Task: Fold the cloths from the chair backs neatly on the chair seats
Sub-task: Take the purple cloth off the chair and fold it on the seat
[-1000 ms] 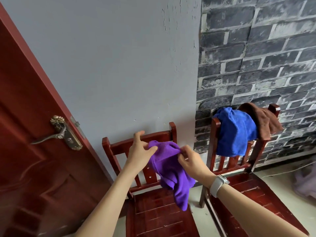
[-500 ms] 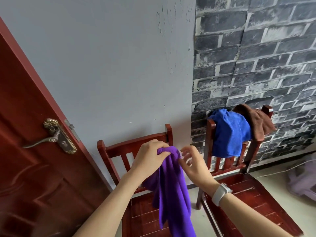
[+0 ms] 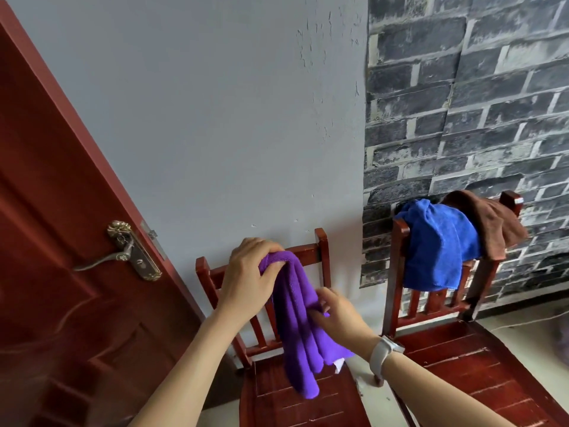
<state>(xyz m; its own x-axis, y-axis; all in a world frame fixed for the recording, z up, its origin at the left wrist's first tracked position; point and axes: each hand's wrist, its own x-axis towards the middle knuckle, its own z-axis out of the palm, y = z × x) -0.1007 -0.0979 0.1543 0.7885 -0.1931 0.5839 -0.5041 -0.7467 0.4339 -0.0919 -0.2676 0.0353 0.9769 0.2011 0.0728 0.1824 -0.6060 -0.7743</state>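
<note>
A purple cloth hangs long and bunched in front of the left red chair. My left hand grips its top end, just before the chair's top rail. Lower down, my right hand pinches the cloth's right side at mid-height. The cloth's bottom end dangles over the left chair seat. On the back of the right red chair hang a blue cloth and a brown cloth, side by side. The right chair seat is bare wood.
A dark red door with a brass lever handle stands at the left, close to the left chair. A grey wall and a brick-pattern wall are behind the chairs. Pale floor shows between the chairs and at the far right.
My left hand has taken the purple cloth's top and lifted it so that the cloth now hangs down long. My right hand slid down from the top to the cloth's middle.
</note>
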